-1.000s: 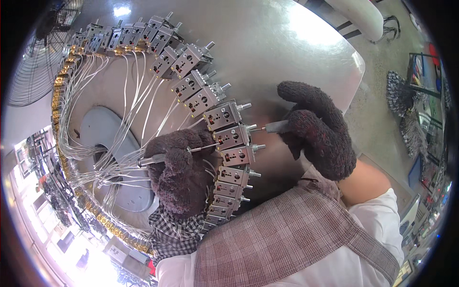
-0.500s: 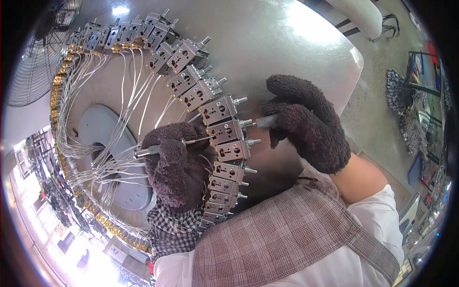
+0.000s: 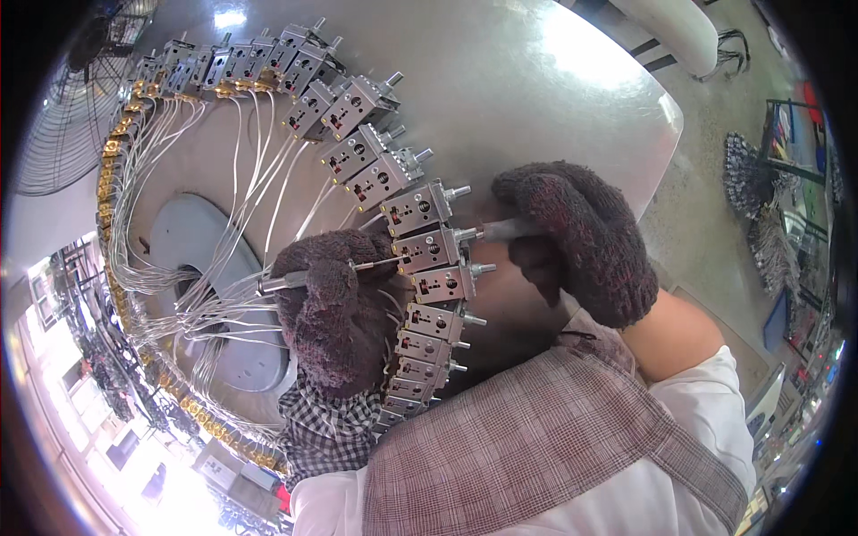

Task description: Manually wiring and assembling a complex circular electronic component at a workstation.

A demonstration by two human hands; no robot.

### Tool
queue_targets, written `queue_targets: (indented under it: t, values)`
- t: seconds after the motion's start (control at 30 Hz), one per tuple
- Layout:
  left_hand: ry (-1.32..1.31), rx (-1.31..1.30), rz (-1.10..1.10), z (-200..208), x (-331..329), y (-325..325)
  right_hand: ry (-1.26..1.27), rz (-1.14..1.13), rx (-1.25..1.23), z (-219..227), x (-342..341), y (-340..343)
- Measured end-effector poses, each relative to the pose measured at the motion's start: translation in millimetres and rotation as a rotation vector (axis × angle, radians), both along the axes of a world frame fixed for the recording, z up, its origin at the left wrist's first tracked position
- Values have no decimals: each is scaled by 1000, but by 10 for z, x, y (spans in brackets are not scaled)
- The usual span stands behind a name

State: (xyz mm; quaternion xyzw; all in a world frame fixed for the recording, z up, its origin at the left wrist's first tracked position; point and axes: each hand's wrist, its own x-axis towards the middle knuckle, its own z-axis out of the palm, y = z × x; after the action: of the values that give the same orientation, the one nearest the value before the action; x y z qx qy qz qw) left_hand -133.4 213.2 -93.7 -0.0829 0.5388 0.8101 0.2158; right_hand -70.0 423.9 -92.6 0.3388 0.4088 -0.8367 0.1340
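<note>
My left hand (image 3: 331, 313), in a dark knitted glove, is closed around a slim screwdriver (image 3: 379, 264). Its thin tip reaches the slotted face of a metal thermostat-like box (image 3: 424, 250) with a shaft. On the box's other side, my gloved right hand (image 3: 585, 246) grips a grey cylindrical tool (image 3: 508, 230), partly blurred. The tool's narrow end meets the box's shaft; whether it fits over it I cannot tell. More such boxes (image 3: 356, 105) stand in a curved row, with white wires (image 3: 237, 179) running from them to the middle.
The boxes sit along a ring with brass-coloured fittings (image 3: 112, 165) on a shiny metal table (image 3: 500, 80). Inside the ring lies a grey oval plate (image 3: 192, 232) with bundled wires over it. A fan (image 3: 63, 134) stands at the far left, and a rack (image 3: 791, 134) at right.
The ring of boxes sits slightly farther right in view. My right hand has turned around the grey tool, its fingers now lower and more curled. The left hand keeps the screwdriver at the same box.
</note>
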Motion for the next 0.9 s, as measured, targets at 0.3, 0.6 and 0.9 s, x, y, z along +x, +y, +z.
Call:
queue_targets:
  t: [0.3, 0.6, 0.9]
  values:
    - [31, 93, 28, -104, 4, -38, 12, 97, 229, 41, -38, 4]
    - [109, 4, 16, -46, 30, -1, 42, 303, 416, 57, -37, 50]
    - [34, 151, 12, -74, 10, -64, 45, -20, 123, 98, 2, -50]
